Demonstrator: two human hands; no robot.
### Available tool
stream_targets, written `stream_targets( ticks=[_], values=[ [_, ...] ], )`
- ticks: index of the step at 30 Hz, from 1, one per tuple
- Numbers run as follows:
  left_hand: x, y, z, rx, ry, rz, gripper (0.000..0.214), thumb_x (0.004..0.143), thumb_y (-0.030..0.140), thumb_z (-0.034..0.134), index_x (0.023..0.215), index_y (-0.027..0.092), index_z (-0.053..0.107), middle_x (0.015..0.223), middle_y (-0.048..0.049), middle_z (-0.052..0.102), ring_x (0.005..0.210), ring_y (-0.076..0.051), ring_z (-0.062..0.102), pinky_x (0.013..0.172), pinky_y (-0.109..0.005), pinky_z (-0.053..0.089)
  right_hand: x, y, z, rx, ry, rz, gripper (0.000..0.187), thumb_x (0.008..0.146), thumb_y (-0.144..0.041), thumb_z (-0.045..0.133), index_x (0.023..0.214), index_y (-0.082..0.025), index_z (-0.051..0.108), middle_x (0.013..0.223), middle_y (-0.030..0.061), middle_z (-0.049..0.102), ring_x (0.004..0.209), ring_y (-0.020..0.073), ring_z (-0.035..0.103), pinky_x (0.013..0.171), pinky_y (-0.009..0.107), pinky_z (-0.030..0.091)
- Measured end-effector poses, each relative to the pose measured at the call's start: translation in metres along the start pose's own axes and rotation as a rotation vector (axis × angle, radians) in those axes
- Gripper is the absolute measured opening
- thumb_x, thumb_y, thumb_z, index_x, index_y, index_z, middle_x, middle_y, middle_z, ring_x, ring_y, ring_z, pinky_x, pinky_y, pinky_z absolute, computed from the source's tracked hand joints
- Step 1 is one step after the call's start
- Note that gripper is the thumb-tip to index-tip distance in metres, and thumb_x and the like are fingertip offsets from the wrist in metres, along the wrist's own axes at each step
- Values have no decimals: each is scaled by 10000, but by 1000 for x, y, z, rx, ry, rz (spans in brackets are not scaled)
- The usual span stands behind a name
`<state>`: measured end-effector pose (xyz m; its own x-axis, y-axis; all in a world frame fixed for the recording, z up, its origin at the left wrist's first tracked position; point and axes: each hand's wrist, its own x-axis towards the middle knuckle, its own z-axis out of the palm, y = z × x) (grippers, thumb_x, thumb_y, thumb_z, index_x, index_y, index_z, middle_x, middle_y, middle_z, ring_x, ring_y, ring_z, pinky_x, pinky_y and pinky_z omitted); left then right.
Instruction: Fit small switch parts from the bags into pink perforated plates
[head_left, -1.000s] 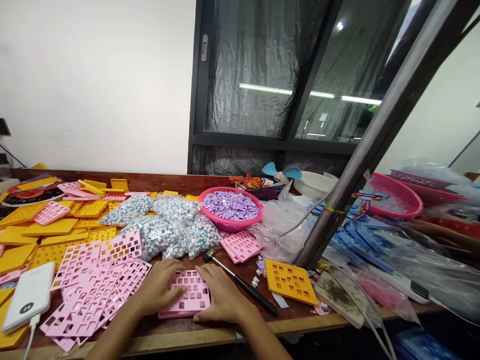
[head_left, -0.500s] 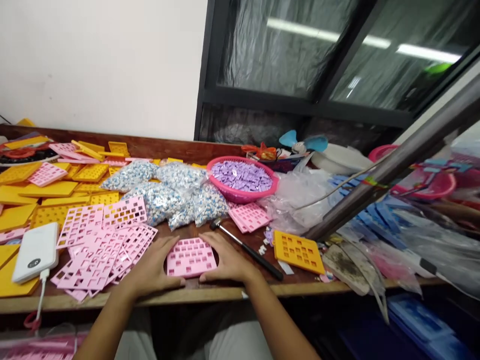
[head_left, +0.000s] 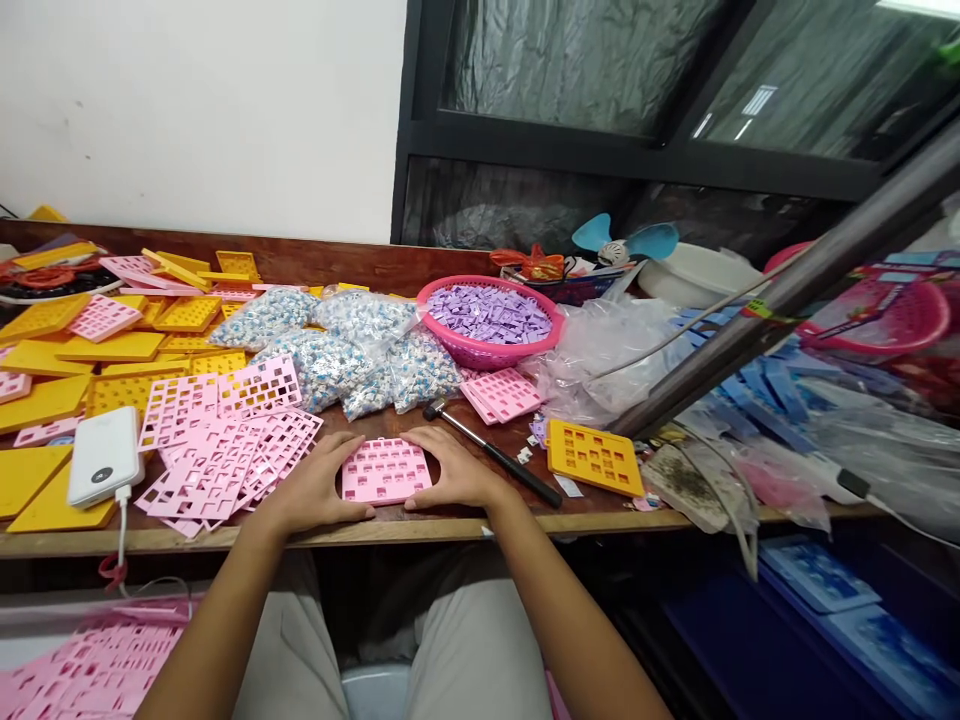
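Observation:
A small pink plastic panel with rows of square holes (head_left: 385, 470) lies near the table's front edge. My left hand (head_left: 324, 487) curves around its left side, the thumb along the near edge. On the other side my right hand (head_left: 455, 472) grips the right edge the same way. Left of my hands, thin pink perforated sheets (head_left: 214, 465) lie in a loose, overlapping pile. A hammer with a black handle (head_left: 517, 475) rests just beyond my right hand. Two or more pink panels (head_left: 504, 396) are stacked behind it.
Behind are bags of small blue-and-white pieces (head_left: 330, 365) and a pink basket (head_left: 480, 352) of purple pieces. Yellow panels (head_left: 112, 347) and a white power bank (head_left: 105, 455) occupy the left. A yellow panel (head_left: 592, 457) and a slanting metal pole (head_left: 750, 290) stand right.
The camera view has tilted downward, so the table sits higher in the picture and more of the legs shows. Both hands stay around the pink panel.

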<state>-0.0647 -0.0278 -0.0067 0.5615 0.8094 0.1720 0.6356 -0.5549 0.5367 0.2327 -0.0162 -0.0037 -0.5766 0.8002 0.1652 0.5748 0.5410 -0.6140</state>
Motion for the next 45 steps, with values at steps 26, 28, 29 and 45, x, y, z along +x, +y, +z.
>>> stream_targets(
  ticks=[26, 28, 29, 45],
  values=[
    [-9, 14, 25, 205, 14, 17, 833, 957, 705, 416, 1602, 193, 294, 1649, -141, 351, 1519, -323, 322, 1252, -505, 281, -8, -41, 14, -331, 96, -74, 760, 856, -618, 674, 1466, -189, 523, 1463, 125, 570, 1344, 309, 473, 1182, 465, 307],
    [-9, 11, 25, 190, 31, 45, 826, 953, 700, 435, 1598, 201, 306, 1634, -140, 377, 1502, -323, 349, 1244, -505, 298, -8, -42, 13, -341, 91, -77, 747, 865, -615, 664, 1468, -198, 519, 1450, 118, 580, 1332, 305, 478, 1168, 462, 315],
    [-8, 10, 25, 179, 35, 53, 824, 950, 700, 446, 1593, 201, 318, 1621, -143, 395, 1489, -324, 367, 1238, -506, 310, -9, -43, 12, -348, 85, -76, 739, 872, -610, 657, 1471, -202, 515, 1449, 116, 580, 1332, 305, 476, 1165, 464, 313],
    [-10, 13, 21, 78, 95, -4, 819, 927, 704, 485, 1568, 206, 374, 1589, -164, 427, 1449, -349, 414, 1207, -538, 346, -1, -44, 10, -301, -25, 2, 710, 915, -600, 613, 1521, -259, 470, 1536, 102, 506, 1416, 303, 408, 1201, 487, 260]
  ],
)
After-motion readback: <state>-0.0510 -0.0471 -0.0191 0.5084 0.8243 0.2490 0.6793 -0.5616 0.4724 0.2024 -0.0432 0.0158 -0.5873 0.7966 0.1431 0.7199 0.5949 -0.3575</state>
